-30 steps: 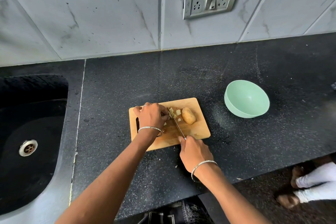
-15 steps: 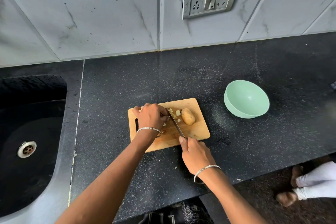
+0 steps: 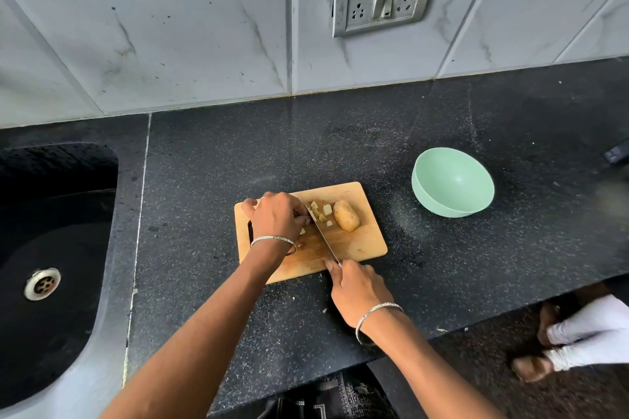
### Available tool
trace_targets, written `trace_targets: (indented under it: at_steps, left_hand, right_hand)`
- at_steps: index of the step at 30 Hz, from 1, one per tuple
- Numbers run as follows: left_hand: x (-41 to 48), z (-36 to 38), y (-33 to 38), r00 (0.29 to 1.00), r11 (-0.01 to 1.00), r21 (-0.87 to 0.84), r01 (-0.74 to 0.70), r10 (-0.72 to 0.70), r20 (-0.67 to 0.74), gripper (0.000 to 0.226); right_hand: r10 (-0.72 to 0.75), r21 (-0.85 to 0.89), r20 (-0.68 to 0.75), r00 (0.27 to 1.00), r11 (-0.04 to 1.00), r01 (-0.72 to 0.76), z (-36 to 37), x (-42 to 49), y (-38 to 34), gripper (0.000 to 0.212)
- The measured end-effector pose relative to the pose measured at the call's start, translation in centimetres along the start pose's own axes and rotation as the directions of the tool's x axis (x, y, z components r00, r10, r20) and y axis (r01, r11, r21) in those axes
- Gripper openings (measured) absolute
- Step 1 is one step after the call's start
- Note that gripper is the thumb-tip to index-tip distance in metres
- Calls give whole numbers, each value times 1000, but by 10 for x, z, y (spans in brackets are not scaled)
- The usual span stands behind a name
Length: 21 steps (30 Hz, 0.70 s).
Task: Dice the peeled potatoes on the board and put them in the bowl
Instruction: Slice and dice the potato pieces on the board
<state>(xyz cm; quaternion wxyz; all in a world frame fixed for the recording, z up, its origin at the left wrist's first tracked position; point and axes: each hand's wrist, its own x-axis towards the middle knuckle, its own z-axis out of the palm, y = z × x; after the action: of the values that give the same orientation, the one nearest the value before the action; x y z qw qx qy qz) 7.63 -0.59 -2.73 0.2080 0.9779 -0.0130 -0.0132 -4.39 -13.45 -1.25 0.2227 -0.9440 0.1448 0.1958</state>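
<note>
Dicing is partly done. The left hand (image 3: pixel 277 214) presses down on a potato piece hidden beneath it, on the board's (image 3: pixel 360 245) left; the right hand (image 3: pixel 357 292) is closed around the knife (image 3: pixel 323 236). Some cubes (image 3: pixel 321 209) lie beside a whole potato (image 3: pixel 346 215). The bowl (image 3: pixel 452 182), far right, is empty.

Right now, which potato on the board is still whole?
The whole potato, lying on the board's right side toward the green bowl. The others are small diced cubes beside the knife blade.
</note>
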Motion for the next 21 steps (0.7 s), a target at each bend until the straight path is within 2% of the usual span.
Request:
trace_targets:
  at_steps: [4, 9, 14, 21]
  left_hand:
    - [-2, -2, 0, 999, 999, 40, 13, -11, -51, 8]
    - [-7, -4, 6, 997, 996, 87, -9, 15, -73, 8]
    - [-6, -1, 20, 994, 996, 10, -88, 89, -62, 14]
    - [-5, 5, 28, 995, 994, 50, -97, 98, -15, 21]
  right_hand:
    - [17, -16, 9, 1000, 1000, -17, -7, -17, 21, 45]
    - [45, 54, -64, 997, 998, -41, -26, -14, 23, 49]
    - [48, 89, -77, 996, 995, -41, -18, 5, 13, 43]
    - [51, 103, -78, 996, 994, -42, -12, 8, 11, 44]
